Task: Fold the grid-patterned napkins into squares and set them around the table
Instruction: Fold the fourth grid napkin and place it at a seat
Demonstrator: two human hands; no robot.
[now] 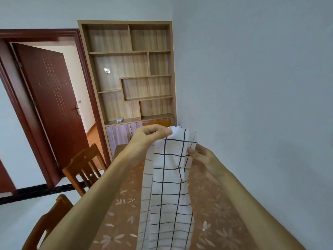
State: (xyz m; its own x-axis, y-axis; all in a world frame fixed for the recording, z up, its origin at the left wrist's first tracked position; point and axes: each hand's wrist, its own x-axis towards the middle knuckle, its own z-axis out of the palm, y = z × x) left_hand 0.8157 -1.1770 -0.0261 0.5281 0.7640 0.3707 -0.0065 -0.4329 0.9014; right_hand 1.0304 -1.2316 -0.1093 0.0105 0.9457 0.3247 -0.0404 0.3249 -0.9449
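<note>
– Hands hold one cloth up high. Which hand is on top?
– Left hand (151,134). Its fingers are curled and they pinch the top end of the napkin (169,177).
– And the right hand (203,159)?
– It is lower, at the right edge of the napkin. The thumb lies on the front. The other fingers go behind the cloth, so I think it pinches the edge, but I can't see them well.
– Where is the napkin?
– Up in the air, between both hands. It hangs down long and thin over the table (122,213). Its low end runs off the bottom of the view.
– What is on the table?
– A brown cover with pale flowers.
– What else is there?
– Two wood chairs by the table's left side, one far (84,165) and one close (48,222). Behind them, a red-brown door (50,91) stands open. A wood shelf (133,78) is beside it.
</note>
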